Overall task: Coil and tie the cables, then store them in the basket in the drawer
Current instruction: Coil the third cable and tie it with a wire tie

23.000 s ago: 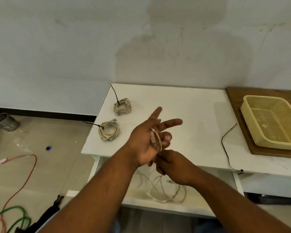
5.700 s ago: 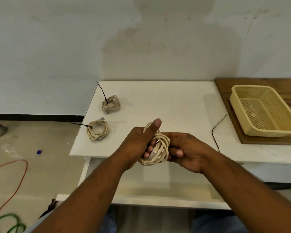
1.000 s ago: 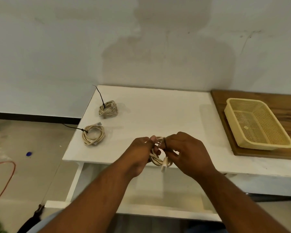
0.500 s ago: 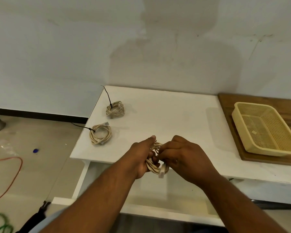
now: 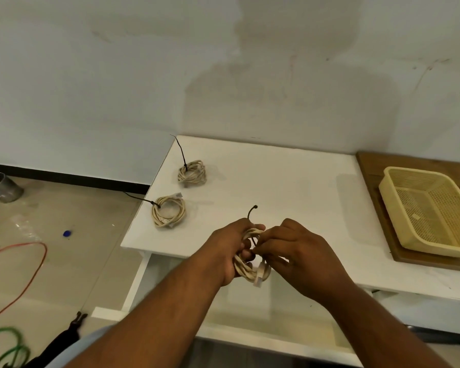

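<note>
- The held coil (image 5: pixel 247 270) of beige cable is in the air just past the front edge of the white table (image 5: pixel 290 181), above the open drawer (image 5: pixel 263 314).
- The left hand (image 5: pixel 227 251) is closed round the bundle. The right hand (image 5: pixel 298 257) is pinched on the black tie (image 5: pixel 251 212) where it crosses the strands.
- The step in hand is judged to be the tying. The tie is passed about the loops; whether it is cinched cannot be told.
- To be done well: the loops are to be squeezed flat and stacked by the left hand while the tail is drawn.
- The pull is best made along the tie's own line, away from the bundle, so that no strand is dragged out. It should be cinched snug, not crushing.
- Risk noted: the cable looks springy, so the loops may fan open if the grip is eased before the tie bites.
- Orientation: the coil is held on edge, its long axis running from upper-far to lower-near. A plug (image 5: pixel 259 278) hangs at the lower end, pointing down. The tie's free end points up and slightly away.
- Two tied coils (image 5: pixel 168 212) lie flat at the table's left, well apart from the hands.
- The basket (image 5: pixel 398 205) sits on a wooden board (image 5: pixel 369 166) at the right, not in the drawer.
</note>
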